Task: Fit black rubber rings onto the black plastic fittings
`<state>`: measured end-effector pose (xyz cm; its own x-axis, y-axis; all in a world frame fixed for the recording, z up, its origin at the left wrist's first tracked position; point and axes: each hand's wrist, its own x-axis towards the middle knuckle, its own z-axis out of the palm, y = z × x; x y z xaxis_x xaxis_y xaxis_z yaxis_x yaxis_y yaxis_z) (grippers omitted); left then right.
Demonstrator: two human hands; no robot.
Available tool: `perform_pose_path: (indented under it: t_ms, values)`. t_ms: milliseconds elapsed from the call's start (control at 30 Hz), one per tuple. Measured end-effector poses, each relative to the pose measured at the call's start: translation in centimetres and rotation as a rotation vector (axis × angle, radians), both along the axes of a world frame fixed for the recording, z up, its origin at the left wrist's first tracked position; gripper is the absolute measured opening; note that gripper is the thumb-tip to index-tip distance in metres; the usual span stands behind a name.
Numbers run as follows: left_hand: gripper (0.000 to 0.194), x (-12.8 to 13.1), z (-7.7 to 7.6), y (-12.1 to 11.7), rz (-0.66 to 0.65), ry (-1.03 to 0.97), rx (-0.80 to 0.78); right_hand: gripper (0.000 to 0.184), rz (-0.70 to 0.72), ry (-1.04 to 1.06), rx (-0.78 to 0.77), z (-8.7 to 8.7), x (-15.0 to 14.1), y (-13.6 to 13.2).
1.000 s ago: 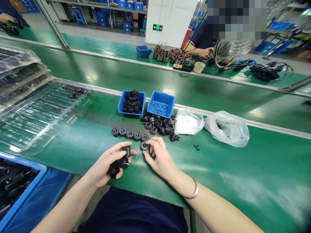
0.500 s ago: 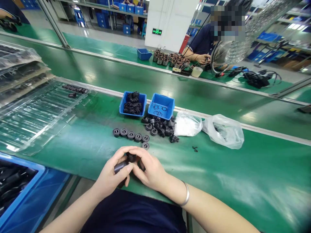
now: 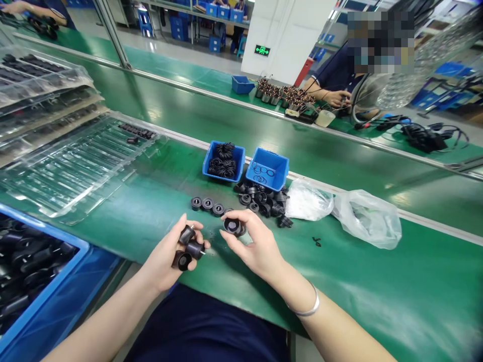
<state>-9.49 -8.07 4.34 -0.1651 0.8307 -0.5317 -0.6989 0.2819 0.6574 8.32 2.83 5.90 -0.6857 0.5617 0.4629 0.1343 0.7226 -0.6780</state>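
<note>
My left hand point(image 3: 166, 256) is closed round a few small black cylinder parts point(image 3: 187, 248), held just above the green bench point(image 3: 377, 281). My right hand point(image 3: 256, 244) pinches a black round cap point(image 3: 232, 224) between thumb and fingers, a little to the right of the left hand. Behind the hands a short row of black caps point(image 3: 207, 204) lies on the bench. A loose pile of black parts point(image 3: 264, 196) sits further back, in front of two small blue bins.
One blue bin point(image 3: 223, 162) holds black rubber rings, the other blue bin point(image 3: 267, 169) thin O-rings. Two clear plastic bags point(image 3: 366, 217) lie to the right. Clear blister trays point(image 3: 71, 168) spread at the left. A large blue crate point(image 3: 33, 271) of black parts is near left. Another person works across the conveyor.
My hands, joined over the parts half a second ago, have separated. The right hand now holds a cap taken from the row's right end, and the row is shorter.
</note>
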Motion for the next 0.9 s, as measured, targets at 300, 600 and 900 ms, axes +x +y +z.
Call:
perform_pose_path:
  t_ms: [300, 600, 900]
  values:
    - [0.031, -1.0, 0.3, -0.2, -0.105, 0.06, 0.031, 0.03, -0.005, -0.374, 0.316, -1.0, 0.0, 0.6]
    - [0.032, -1.9, -1.2, 1.4, -0.254, 1.266, 0.249, 0.028, -0.026, -0.424, 0.39, -2.0, 0.7, 0.9]
    - [0.028, -0.2, -1.8, 2.9, -0.238, 1.369, 0.292, 0.037, -0.118, -0.318, 0.375, -3.1, 1.4, 1.6]
